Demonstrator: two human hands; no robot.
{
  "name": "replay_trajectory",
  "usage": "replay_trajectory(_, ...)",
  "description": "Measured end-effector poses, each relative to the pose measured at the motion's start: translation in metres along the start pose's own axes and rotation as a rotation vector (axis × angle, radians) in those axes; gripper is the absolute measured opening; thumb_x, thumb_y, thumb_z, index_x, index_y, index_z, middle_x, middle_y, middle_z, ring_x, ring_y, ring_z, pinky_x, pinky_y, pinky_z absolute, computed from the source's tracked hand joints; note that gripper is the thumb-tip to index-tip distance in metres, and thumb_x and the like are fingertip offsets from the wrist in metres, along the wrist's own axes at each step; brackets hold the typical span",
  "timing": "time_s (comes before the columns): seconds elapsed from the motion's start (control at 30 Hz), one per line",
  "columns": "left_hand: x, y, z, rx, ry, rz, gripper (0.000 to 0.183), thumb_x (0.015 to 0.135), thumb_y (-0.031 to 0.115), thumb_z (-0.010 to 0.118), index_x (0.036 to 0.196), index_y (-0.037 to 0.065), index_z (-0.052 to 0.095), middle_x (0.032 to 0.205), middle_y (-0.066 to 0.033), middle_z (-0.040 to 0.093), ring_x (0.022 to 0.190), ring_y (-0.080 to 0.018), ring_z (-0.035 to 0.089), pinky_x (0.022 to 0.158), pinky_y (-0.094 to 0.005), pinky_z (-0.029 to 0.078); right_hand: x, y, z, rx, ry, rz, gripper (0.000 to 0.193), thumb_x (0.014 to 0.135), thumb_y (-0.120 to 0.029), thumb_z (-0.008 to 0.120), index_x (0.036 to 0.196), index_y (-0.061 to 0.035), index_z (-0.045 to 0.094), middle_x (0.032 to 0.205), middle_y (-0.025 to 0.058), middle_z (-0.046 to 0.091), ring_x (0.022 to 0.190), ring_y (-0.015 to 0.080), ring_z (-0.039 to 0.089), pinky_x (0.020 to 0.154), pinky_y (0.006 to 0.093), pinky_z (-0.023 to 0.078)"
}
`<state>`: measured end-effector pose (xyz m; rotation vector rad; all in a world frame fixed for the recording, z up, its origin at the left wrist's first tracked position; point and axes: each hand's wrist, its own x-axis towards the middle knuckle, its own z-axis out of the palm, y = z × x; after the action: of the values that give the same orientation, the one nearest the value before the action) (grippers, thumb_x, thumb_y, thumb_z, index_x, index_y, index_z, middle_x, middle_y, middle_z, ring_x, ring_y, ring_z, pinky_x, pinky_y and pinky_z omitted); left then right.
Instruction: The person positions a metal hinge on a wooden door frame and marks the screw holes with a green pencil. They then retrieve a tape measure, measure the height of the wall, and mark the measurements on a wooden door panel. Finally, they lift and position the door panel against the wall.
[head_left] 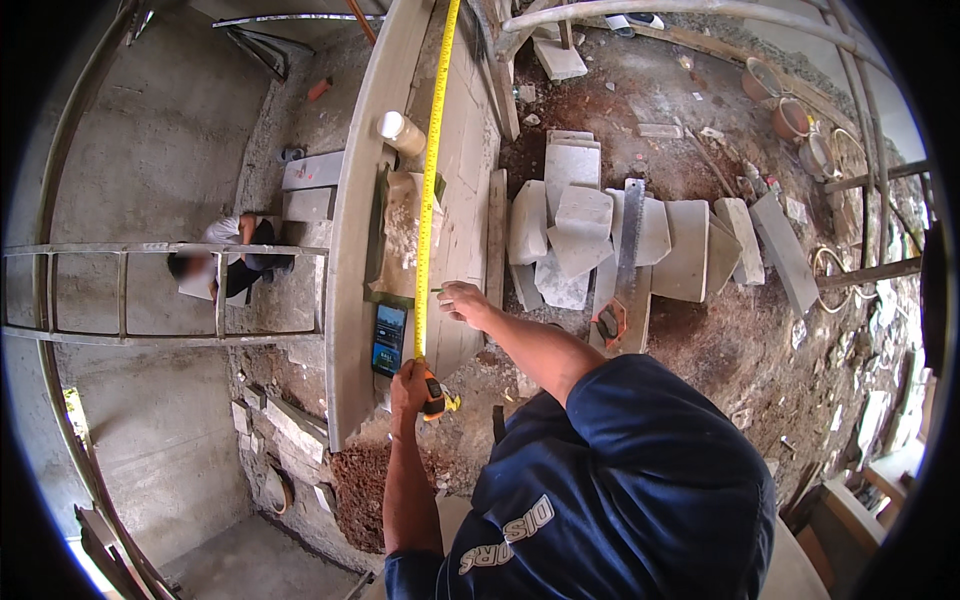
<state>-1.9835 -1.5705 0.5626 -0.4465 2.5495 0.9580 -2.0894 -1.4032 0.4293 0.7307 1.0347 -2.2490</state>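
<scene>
My left hand (408, 388) grips a black and orange tape measure (433, 398) at the near end of a long pale wall top or ledge (350, 270). From its case the yellow blade (430, 190) runs straight out to the far edge of the view. Just right of the blade, my right hand (462, 303) is closed in a pinch on a thin, dark green, pencil-like stick (436, 290). A phone (388, 338) with a lit screen lies left of the blade. Beyond it are a crumpled brown sheet or bag (398, 225) and a pale cylindrical container (401, 132).
On the right, pale blocks (575, 215) lie piled on the dirt, with a handsaw (630, 225) across them. Buckets (790, 118) stand far right. At left, a metal ladder-like frame (165, 290) spans above a person (245, 240) low down by the wall.
</scene>
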Motion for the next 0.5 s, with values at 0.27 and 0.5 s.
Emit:
replay_trajectory(0.27, -0.001, 0.010, -0.003, -0.008, -0.006, -0.003, 0.034, 0.094, 0.033, 0.052, 0.096, 0.003, 0.068, 0.083, -0.0166, 0.068, 0.078, -0.0269, 0.067, 0.069, -0.0366, 0.049, -0.004, -0.002, -0.010, 0.050, -0.028, 0.037, 0.029, 0.096, -0.027, 0.053, 0.121, -0.0137, 0.056, 0.108, 0.0050, 0.066, 0.084, 0.0147, 0.063, 0.063, 0.0277, 0.045)
replay_trajectory(0.5, -0.002, 0.008, -0.001, 0.007, 0.003, 0.017, 0.034, 0.094, 0.033, 0.052, 0.096, 0.004, 0.068, 0.081, -0.0183, 0.067, 0.078, -0.0303, 0.067, 0.069, -0.0376, 0.049, -0.002, -0.003, -0.003, -0.049, -0.042, -0.003, 0.035, 0.097, -0.029, 0.049, 0.127, -0.0118, 0.054, 0.114, 0.0066, 0.066, 0.084, 0.0146, 0.062, 0.063, 0.0278, 0.045)
